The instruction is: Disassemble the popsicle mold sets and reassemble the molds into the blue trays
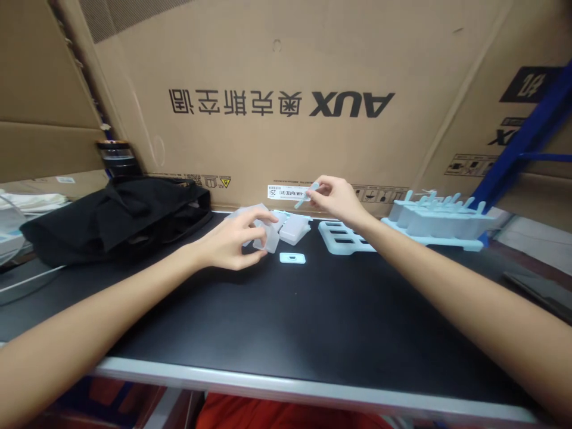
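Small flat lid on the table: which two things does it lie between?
In the head view, the small lid lies between the left hand and the empty tray frame.

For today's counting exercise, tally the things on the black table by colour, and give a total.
Pale blue: 4 (stick in the right hand, small lid, empty frame, filled mould tray)
Translucent white: 3 (cup in the left hand, two more cups)
Black: 1 (bag)
Total: 8

Two trays point(342, 240) point(440, 229), one loose lid point(292, 258), one black bag point(116, 217), one stick point(306, 196).
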The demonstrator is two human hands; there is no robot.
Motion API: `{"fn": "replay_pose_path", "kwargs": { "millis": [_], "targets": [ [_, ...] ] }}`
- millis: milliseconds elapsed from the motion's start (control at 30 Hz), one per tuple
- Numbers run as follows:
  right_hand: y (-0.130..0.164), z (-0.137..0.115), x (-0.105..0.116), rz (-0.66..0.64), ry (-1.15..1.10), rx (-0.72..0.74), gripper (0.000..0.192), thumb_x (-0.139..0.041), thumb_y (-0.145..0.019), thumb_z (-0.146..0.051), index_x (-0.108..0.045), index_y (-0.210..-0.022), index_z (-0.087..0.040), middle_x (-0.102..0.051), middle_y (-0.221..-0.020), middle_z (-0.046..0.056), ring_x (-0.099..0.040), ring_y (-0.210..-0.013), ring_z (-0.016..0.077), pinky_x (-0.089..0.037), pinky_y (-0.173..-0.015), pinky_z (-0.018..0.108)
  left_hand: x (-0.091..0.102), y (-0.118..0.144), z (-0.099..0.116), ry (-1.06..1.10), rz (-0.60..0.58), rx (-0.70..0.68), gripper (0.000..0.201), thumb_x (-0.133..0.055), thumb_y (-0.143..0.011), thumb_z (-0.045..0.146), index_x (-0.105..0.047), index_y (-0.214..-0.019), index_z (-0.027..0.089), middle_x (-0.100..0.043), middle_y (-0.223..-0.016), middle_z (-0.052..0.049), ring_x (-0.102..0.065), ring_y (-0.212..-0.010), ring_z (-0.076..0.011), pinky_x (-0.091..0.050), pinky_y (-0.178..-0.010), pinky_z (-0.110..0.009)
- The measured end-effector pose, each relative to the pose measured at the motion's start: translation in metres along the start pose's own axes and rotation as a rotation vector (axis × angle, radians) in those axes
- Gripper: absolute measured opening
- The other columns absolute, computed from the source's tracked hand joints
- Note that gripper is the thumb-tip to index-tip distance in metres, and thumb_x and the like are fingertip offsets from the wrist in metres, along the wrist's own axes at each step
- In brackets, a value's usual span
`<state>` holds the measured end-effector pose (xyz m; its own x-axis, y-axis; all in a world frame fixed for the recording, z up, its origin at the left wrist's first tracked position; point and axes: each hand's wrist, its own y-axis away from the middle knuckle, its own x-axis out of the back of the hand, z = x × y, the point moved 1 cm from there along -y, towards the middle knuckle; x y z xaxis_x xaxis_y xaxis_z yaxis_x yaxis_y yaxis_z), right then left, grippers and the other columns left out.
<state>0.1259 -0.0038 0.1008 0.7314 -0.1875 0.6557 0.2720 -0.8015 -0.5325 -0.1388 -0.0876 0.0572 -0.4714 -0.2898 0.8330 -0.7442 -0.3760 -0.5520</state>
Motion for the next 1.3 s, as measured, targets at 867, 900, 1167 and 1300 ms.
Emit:
{"fn": "replay_pose_path", "kwargs": {
  "millis": [867, 900, 1167, 1300],
  "targets": [
    [0.097, -0.015, 0.012, -0.726, 0.429, 0.448, 0.019, -0.054, -0.096, -0.031, -0.069, -0.098, -0.020, -0.060, -0.116, 0.010, -0.062, -0.095, 0.0216, -0.049, -0.084, 0.035, -0.014, -0.002, 0.004, 0.082, -0.261, -0.062, 0.038, -0.059, -0.083, 0.014, -0.057, -0.120, 0.022, -0.057, -0.145, -0.010, -0.055, -0.132, -0.0252, -0.048, -0.109, -0.044],
    [0.095, -0.014, 0.012, -0.708, 0.426, 0.453, 0.016, -0.056, -0.094, -0.030, -0.068, -0.094, -0.020, -0.059, -0.118, 0.010, -0.061, -0.097, 0.0220, -0.049, -0.085, 0.035, -0.015, -0.001, 0.003, 0.081, -0.264, -0.061, 0.036, -0.060, -0.085, 0.015, -0.058, -0.120, 0.022, -0.057, -0.146, -0.010, -0.055, -0.132, -0.0251, -0.048, -0.109, -0.044],
    [0.085, -0.010, 0.008, -0.673, 0.440, 0.386, 0.018, -0.054, -0.092, -0.021, -0.065, -0.106, -0.019, -0.069, -0.103, 0.009, -0.064, -0.086, 0.0202, -0.046, -0.076, 0.031, -0.016, 0.002, -0.008, 0.014, -0.246, -0.046, 0.031, -0.060, -0.093, 0.028, -0.062, -0.123, 0.024, -0.056, -0.146, -0.011, -0.055, -0.131, -0.0271, -0.045, -0.110, -0.046],
    [0.089, -0.011, 0.009, -0.721, 0.512, 0.445, 0.012, -0.053, -0.085, -0.013, -0.063, -0.082, -0.019, -0.068, -0.086, 0.006, -0.060, -0.074, 0.0173, -0.041, -0.068, 0.029, -0.017, 0.003, -0.013, -0.025, -0.258, -0.028, 0.032, -0.056, -0.097, 0.031, -0.061, -0.128, 0.025, -0.055, -0.146, -0.011, -0.054, -0.131, -0.0275, -0.043, -0.111, -0.047]
  ]
}}
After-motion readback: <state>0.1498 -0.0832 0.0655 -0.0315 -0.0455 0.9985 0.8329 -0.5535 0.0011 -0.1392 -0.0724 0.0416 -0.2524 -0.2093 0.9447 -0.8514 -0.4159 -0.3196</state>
